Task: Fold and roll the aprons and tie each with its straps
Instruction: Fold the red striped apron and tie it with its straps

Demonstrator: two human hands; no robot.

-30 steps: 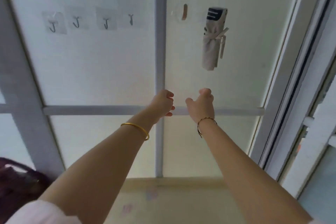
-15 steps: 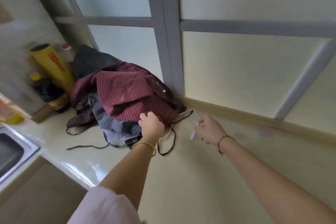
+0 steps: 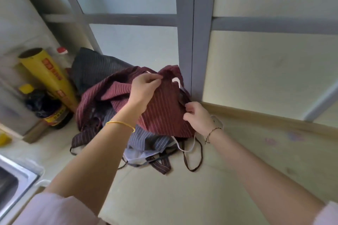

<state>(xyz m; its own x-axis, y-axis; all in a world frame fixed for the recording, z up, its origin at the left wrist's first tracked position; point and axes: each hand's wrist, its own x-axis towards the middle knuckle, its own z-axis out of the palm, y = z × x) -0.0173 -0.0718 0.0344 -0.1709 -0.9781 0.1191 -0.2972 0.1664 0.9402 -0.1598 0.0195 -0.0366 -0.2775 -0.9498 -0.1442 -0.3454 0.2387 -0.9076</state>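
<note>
A heap of striped aprons lies on the counter (image 3: 182, 197) against the window frame. On top is a maroon striped apron (image 3: 161, 113). My left hand (image 3: 144, 87) pinches its upper edge and lifts it off the heap. My right hand (image 3: 197, 117) grips the same apron's right edge lower down. Under it lie a blue-grey striped apron (image 3: 146, 140) and a dark charcoal one (image 3: 91, 67) at the back. Thin brown and white straps (image 3: 193, 153) trail loose over the counter in front of the heap.
A yellow roll of wrap (image 3: 49, 76) leans in the left corner beside a dark sauce bottle (image 3: 47, 109). A steel sink (image 3: 12, 182) is at the lower left edge. Grey window frame bars (image 3: 193, 33) rise behind the heap.
My view dropped from the wall hooks and the hung rolled apron to the counter. Both hands came down to the heap and took hold of the maroon apron, which is now raised.
</note>
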